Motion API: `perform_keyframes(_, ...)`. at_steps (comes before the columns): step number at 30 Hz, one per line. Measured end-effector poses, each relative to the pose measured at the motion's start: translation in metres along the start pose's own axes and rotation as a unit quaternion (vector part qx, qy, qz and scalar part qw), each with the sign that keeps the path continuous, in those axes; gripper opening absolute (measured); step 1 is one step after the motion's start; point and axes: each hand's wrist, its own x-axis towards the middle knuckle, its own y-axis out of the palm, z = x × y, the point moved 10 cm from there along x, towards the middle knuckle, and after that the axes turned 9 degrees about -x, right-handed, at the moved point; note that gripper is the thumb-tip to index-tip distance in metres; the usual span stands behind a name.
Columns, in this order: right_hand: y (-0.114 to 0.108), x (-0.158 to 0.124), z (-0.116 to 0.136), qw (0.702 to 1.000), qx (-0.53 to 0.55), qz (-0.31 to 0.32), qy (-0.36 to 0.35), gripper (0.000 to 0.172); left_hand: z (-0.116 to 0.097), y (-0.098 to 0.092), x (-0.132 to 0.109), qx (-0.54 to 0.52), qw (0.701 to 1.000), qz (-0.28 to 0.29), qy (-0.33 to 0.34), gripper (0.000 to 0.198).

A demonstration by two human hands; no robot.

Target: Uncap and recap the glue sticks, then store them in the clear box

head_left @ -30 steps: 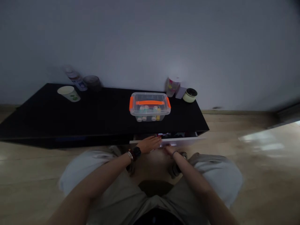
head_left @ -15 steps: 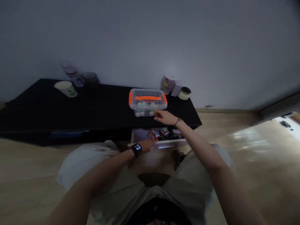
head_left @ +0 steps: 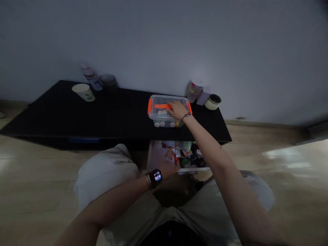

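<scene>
My right hand (head_left: 178, 110) lies on the lid of a clear plastic box (head_left: 164, 119), over its orange handle (head_left: 161, 106). Whether its fingers are closed around the handle is hidden. Pale round containers stand inside the box. My left hand (head_left: 166, 169), with a black smartwatch on the wrist, curls over the front edge of a white drawer (head_left: 156, 153). The open drawer sits under the black tabletop (head_left: 51, 109) and holds mixed packets and small dark objects (head_left: 186, 153).
A paper cup (head_left: 83, 92), a plastic bottle (head_left: 91, 77) and a dark jar (head_left: 108, 82) stand at the table's back left. A patterned cup (head_left: 194, 91), a lilac card (head_left: 203, 97) and a cream round tin (head_left: 212, 101) stand back right. Wooden floor surrounds the table; my knees are below.
The drawer has slid further open toward me, showing more of its contents. My right hand has moved from the box's front edge up onto its lid.
</scene>
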Motion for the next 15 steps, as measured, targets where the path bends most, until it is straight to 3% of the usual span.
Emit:
perform_keyframes(3, -0.002, 0.008, 0.000, 1.000, -0.017, 0.021, -0.015, 0.040, -0.011, 0.012, -0.007, 0.028, 0.998, 0.056, 0.010, 0.034)
perform_keyframes(8, -0.008, 0.009, 0.001, 0.998, -0.035, 0.051, -0.030, 0.032, -0.027, 0.020, -0.019, 0.050, 0.995, 0.087, 0.028, 0.036)
perform_keyframes(15, -0.036, -0.038, 0.009, 0.996, -0.033, 0.058, -0.059, 0.036, -0.039, 0.030, -0.028, 0.062, 0.994, 0.075, 0.055, 0.035)
